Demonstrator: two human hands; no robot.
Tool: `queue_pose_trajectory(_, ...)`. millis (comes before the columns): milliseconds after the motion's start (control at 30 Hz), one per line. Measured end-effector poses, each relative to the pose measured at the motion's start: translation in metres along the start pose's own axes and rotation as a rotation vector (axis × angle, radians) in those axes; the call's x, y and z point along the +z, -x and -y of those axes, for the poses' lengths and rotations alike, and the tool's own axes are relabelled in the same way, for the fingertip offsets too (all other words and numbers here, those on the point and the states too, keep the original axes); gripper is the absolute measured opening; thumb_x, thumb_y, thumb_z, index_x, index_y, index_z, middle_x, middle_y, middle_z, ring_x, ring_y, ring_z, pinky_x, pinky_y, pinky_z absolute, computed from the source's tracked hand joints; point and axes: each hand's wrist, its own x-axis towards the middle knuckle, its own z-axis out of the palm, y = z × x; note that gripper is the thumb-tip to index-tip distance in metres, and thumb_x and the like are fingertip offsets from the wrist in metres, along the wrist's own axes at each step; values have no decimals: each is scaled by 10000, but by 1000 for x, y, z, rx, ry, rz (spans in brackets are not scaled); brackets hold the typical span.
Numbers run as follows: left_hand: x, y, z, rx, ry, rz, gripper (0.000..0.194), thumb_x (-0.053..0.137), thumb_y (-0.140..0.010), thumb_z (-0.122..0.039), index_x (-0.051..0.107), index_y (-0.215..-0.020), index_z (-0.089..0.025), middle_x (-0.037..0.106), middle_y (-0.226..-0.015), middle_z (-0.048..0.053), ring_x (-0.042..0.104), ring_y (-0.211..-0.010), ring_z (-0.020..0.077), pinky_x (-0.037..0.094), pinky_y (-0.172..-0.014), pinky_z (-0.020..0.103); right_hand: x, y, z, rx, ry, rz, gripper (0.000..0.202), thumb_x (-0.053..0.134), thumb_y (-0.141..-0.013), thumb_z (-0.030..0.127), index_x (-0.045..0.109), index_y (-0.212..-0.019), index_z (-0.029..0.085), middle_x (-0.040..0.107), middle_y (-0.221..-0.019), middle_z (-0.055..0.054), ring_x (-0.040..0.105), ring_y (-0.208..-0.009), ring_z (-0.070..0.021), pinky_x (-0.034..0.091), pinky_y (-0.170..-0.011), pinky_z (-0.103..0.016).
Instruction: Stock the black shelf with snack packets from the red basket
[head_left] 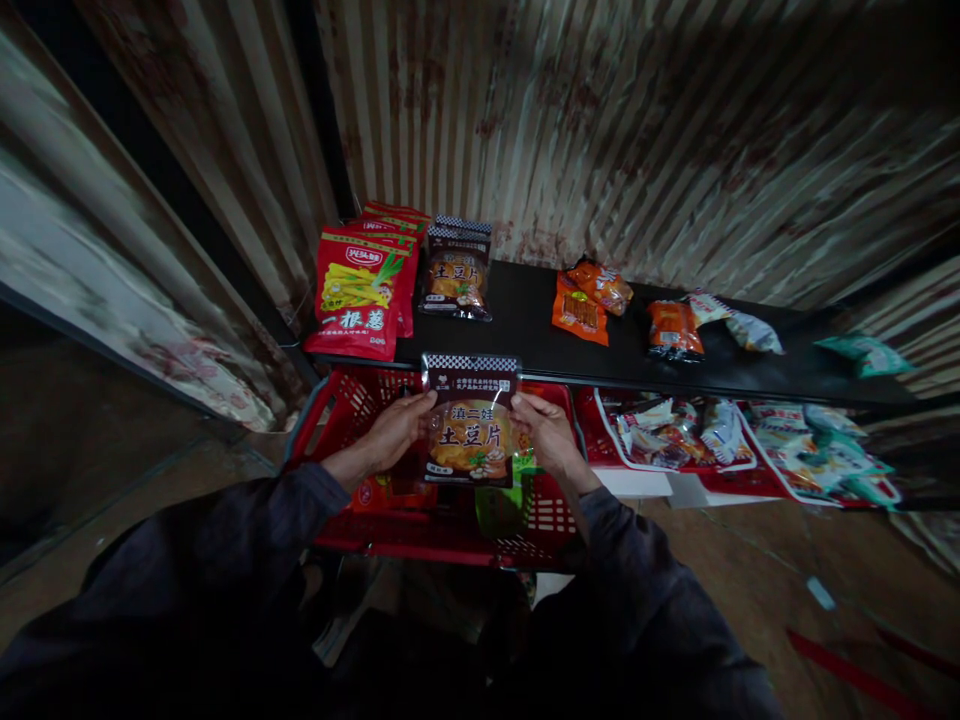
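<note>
Between my two hands is a dark snack bag (471, 425) with yellow potato slices on its front, held upright and facing me. My left hand (397, 430) pinches its left edge. On its right edge my right hand (549, 430) is closed in the same way. Below and behind the bag sits a red basket (420, 540), which holds an orange packet (382, 493) and a green packet (501, 512). On the black shelf (517, 310) stand similar dark bags (455, 270), beside several red bags (358, 290).
Orange packets (580, 310) and smaller packets (752, 332) lie farther right on the shelf, with a teal packet (866, 353) near its end. Under the shelf's right part are baskets of small packets (675, 430). A pleated curtain (600, 130) hangs behind.
</note>
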Motion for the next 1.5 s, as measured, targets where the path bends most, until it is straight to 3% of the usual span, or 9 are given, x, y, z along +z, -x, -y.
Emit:
queue_pose_trajectory(267,-1,2,6,-45,-20,74,146,731,-788,-261,693,-847,-132,732,-864,62,648,-706,121,512,-671,238,-2,0,-2,-29,-28,-14,352,855,-575,470,750,-787,210,746,-761,-12,665,-659,-148,524,-621,-274)
queue_pose_trajectory(433,-5,2,13,-67,-101,111,303,753,-759,-336,713,-1001,-157,739,-973,72,657,-776,138,489,-701,248,-2,0,1,-47,-63,-43,374,867,-555,467,749,-786,198,737,-734,-11,637,-618,-129,514,-605,-263)
queue_pose_trajectory(600,-7,3,17,-36,-233,186,450,792,-662,-503,724,-935,-152,739,-993,81,649,-867,170,458,-733,256,-3,-2,1,-58,-76,-32,376,870,-561,473,734,-783,202,720,-701,1,621,-591,-119,504,-595,-264)
queue_pose_trajectory(900,-2,6,3,85,-302,113,607,779,-557,-655,715,-898,-156,725,-882,39,633,-836,189,479,-746,290,-6,0,1,-15,-22,72,442,838,-585,557,723,-855,227,749,-825,-4,684,-753,-156,536,-713,-281)
queue_pose_trajectory(1100,-4,5,-10,189,-281,76,581,765,-570,-662,710,-861,-162,696,-780,4,623,-772,170,497,-729,281,-5,9,-3,30,18,216,427,855,-599,494,754,-925,238,768,-888,-4,697,-828,-181,527,-837,-318)
queue_pose_trajectory(1333,-13,-2,-8,250,-315,11,514,729,-657,-607,710,-908,-159,689,-804,7,606,-739,149,452,-645,236,-2,13,-2,104,26,198,468,885,-530,489,756,-892,221,771,-852,-7,694,-772,-184,537,-797,-330)
queue_pose_trajectory(1500,-9,0,-12,261,-302,31,504,726,-663,-589,707,-920,-156,666,-761,-11,586,-702,132,447,-632,226,3,18,2,103,28,248,461,864,-559,521,760,-900,229,767,-821,-8,700,-762,-201,551,-760,-339)
